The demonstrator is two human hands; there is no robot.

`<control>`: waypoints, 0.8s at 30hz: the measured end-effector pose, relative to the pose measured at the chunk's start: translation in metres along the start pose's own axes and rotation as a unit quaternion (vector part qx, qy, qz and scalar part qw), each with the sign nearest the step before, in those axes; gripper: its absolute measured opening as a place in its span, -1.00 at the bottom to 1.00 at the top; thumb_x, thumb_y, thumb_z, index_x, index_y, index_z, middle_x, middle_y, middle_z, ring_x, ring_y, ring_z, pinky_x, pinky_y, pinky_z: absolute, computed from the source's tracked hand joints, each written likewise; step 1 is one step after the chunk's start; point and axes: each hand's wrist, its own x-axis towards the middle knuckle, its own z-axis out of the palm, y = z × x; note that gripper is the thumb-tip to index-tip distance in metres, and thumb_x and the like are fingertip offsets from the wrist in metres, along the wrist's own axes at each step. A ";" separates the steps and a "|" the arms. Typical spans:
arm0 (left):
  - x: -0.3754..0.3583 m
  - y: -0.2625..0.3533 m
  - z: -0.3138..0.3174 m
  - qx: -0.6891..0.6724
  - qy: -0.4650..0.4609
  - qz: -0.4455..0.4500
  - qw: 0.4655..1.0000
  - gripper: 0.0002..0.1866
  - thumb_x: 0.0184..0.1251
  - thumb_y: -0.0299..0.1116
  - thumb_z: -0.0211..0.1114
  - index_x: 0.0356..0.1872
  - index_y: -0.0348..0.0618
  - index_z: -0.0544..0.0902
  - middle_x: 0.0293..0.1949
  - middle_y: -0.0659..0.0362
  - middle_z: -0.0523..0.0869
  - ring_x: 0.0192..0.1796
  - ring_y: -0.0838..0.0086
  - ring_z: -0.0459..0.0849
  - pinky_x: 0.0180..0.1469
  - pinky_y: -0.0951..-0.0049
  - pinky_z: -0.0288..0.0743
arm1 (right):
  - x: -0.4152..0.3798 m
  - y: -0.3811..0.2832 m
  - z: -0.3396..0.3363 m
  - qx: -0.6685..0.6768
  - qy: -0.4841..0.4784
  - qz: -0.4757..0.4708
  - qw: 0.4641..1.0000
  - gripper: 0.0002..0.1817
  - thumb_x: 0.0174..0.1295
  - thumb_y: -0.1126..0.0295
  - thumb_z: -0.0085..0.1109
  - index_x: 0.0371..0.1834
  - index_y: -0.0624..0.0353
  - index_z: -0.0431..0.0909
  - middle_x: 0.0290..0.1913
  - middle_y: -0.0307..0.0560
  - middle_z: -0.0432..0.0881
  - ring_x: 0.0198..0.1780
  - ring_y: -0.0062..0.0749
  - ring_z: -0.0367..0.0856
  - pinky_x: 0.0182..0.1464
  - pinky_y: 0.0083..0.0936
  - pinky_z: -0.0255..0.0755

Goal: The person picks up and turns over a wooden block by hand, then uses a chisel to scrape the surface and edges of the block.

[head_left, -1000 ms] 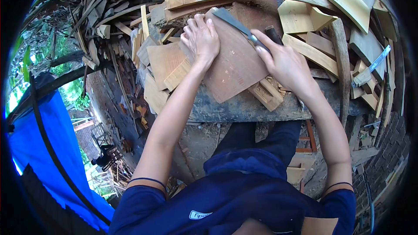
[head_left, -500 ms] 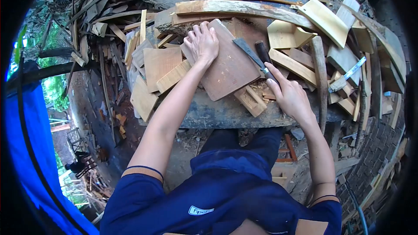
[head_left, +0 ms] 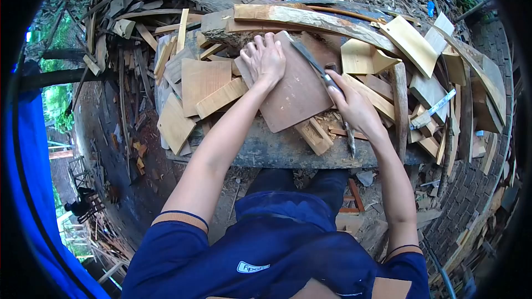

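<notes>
My left hand [head_left: 265,65] presses down with spread fingers on the upper left part of a flat brown wooden board [head_left: 296,91], which lies tilted over other wood pieces. Closed round its handle, my right hand [head_left: 354,102] holds a knife [head_left: 308,58] with a long dark blade. That blade runs along the board's upper right edge, pointing away from me toward the top corner. Under the board's near corner a pale grooved wood block [head_left: 316,137] sticks out. A dark stick-like piece [head_left: 350,141] lies partly hidden beneath my right hand.
Wood offcuts [head_left: 206,83] crowd the bench [head_left: 260,152] on the left, and more planks [head_left: 409,47] are piled at the right. A long curved timber [head_left: 310,17] spans the back. Near the right side, a metal-bladed tool [head_left: 440,102] rests on the pile.
My right hand has moved up and left, sliding the knife along the board's edge toward its far corner. My left hand stays on the board. The view has shifted slightly.
</notes>
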 end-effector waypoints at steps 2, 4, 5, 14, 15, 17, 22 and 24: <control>0.004 -0.002 0.001 -0.003 0.006 0.003 1.000 -0.65 0.49 -0.11 0.01 0.15 -0.02 0.47 0.07 0.01 0.49 0.18 0.10 0.43 0.32 -0.12 0.07 | -0.001 -0.004 -0.009 -0.004 -0.004 -0.003 1.000 -0.45 0.47 0.01 -0.13 0.48 -0.15 0.31 0.07 0.37 0.64 0.18 0.24 0.57 0.23 -0.06 0.40; -0.001 -0.002 0.001 0.015 0.011 0.013 1.000 -0.63 0.51 -0.10 0.00 0.18 -0.01 0.48 0.07 0.03 0.51 0.19 0.13 0.42 0.27 -0.01 0.11 | 0.007 0.001 -0.006 -0.012 -0.010 -0.021 1.000 -0.46 0.47 0.02 -0.13 0.48 -0.16 0.31 0.06 0.34 0.65 0.16 0.23 0.58 0.21 -0.06 0.40; -0.002 -0.001 0.000 0.016 0.010 0.010 1.000 -0.63 0.51 -0.10 0.00 0.18 -0.01 0.48 0.07 0.03 0.51 0.19 0.13 0.42 0.27 -0.01 0.11 | 0.009 0.003 -0.005 -0.013 -0.013 -0.022 1.000 -0.46 0.47 0.02 -0.13 0.48 -0.16 0.31 0.06 0.34 0.65 0.16 0.23 0.58 0.21 -0.06 0.40; 0.000 -0.003 0.005 0.007 0.013 0.012 1.000 -0.63 0.51 -0.09 -0.01 0.18 -0.01 0.48 0.09 0.01 0.49 0.20 0.08 0.42 0.32 -0.15 0.08 | 0.013 0.005 0.003 0.015 0.001 -0.034 0.999 -0.47 0.49 0.02 -0.15 0.48 -0.18 0.30 0.05 0.37 0.65 0.15 0.24 0.58 0.20 -0.05 0.41; -0.001 -0.002 0.004 0.007 0.015 0.012 1.000 -0.63 0.51 -0.09 -0.01 0.18 -0.01 0.48 0.09 0.01 0.49 0.20 0.08 0.42 0.32 -0.15 0.08 | 0.016 0.005 0.003 0.019 0.004 -0.038 0.999 -0.48 0.48 0.02 -0.15 0.48 -0.19 0.31 0.05 0.37 0.65 0.15 0.25 0.58 0.19 -0.03 0.41; -0.001 -0.002 0.002 0.004 0.005 0.009 1.000 -0.63 0.51 -0.10 -0.01 0.18 -0.01 0.48 0.09 0.00 0.50 0.20 0.09 0.42 0.31 -0.13 0.09 | 0.002 0.000 0.004 0.020 0.000 -0.011 1.000 -0.49 0.48 0.02 -0.15 0.47 -0.24 0.31 0.01 0.36 0.66 0.06 0.28 0.62 0.14 0.02 0.45; -0.003 -0.004 0.003 0.012 0.004 0.007 1.000 -0.64 0.50 -0.11 0.00 0.18 0.00 0.48 0.09 0.01 0.50 0.20 0.10 0.42 0.31 -0.11 0.10 | 0.031 -0.008 0.008 0.026 0.002 -0.015 1.000 -0.48 0.47 0.03 -0.15 0.46 -0.17 0.31 0.04 0.36 0.65 0.06 0.29 0.62 0.16 0.00 0.45; 0.000 -0.002 0.002 0.011 -0.001 0.005 1.000 -0.64 0.50 -0.12 0.01 0.19 0.01 0.47 0.08 0.02 0.48 0.20 0.11 0.41 0.30 -0.11 0.10 | 0.049 0.003 0.018 0.048 0.036 -0.051 0.997 -0.48 0.47 0.04 -0.15 0.45 -0.14 0.33 0.06 0.38 0.64 0.10 0.30 0.60 0.17 -0.04 0.45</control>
